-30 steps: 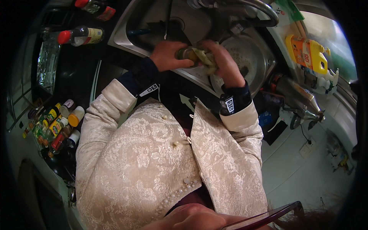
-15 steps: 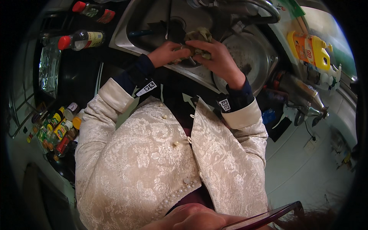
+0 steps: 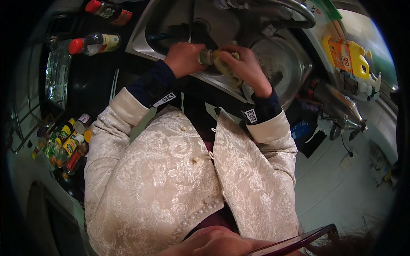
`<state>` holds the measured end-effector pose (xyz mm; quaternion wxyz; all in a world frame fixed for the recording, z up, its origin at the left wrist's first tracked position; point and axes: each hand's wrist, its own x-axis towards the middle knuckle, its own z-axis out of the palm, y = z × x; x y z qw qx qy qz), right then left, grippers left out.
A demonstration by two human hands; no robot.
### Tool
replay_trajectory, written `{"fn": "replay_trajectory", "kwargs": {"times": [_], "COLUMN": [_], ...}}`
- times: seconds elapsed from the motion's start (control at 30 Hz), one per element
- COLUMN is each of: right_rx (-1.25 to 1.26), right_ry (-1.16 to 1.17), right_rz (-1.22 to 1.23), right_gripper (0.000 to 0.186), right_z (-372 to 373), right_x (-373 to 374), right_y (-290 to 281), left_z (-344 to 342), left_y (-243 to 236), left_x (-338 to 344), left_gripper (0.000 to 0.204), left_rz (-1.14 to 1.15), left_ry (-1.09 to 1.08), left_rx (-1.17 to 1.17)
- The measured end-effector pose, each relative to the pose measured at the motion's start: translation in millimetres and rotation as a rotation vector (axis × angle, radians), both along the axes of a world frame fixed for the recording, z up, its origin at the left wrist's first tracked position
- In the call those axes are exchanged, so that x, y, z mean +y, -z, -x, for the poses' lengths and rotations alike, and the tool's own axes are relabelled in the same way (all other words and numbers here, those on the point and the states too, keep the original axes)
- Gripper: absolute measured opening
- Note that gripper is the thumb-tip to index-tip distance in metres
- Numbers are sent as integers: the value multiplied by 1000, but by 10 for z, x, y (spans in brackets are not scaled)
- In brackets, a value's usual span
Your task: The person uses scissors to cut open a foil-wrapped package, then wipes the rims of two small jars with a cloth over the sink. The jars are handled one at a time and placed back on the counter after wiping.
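Observation:
Over the front edge of the double sink (image 3: 139, 42), my left hand (image 3: 183, 59) is closed around a small bottle (image 3: 206, 57) with some green on it. Most of the bottle is hidden by my fingers. My right hand (image 3: 244, 64) grips a crumpled, pale yellowish cloth (image 3: 225, 68) and presses it against the bottle's right end. Part of the cloth hangs down toward the sink's rim.
A round metal basin (image 3: 294, 59) sits in the right bowl, under a curved faucet (image 3: 309, 19). Two red-capped bottles (image 3: 95, 44) stand at the left. Several jars (image 3: 68, 145) crowd the lower left. A yellow jug (image 3: 346, 55) and a metal canister (image 3: 337, 100) are at the right.
My left hand has turned, so the bottle's end now shows between my hands. The cloth has moved down and toward me with my right hand, now hanging below the fingers.

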<state>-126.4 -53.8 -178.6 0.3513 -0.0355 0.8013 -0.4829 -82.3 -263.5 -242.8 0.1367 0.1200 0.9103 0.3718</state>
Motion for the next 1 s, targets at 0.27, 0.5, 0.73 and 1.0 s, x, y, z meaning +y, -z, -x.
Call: {"fn": "replay_trajectory", "kwargs": {"times": [0.27,0.5,0.73,1.0], "right_rx": [279,-62,-172,-66], "right_ry": [-170,203,362,452], "right_rz": [80,185,246,309], "right_gripper": [36,29,30,21], "right_z": [11,-29,-69,-49], "right_x": [24,-101,-107,221], "right_y": [-16,94,215,20], "left_z": [20,128,199,174], "left_y": [-12,21,103,71], "left_x": [-3,19,55,-100], "left_gripper": [32,28,27,41], "left_rz": [-98,148,203,-193], "left_ry": [-35,-54,-25,-46], "left_rx": [12,359,363,-215]}}
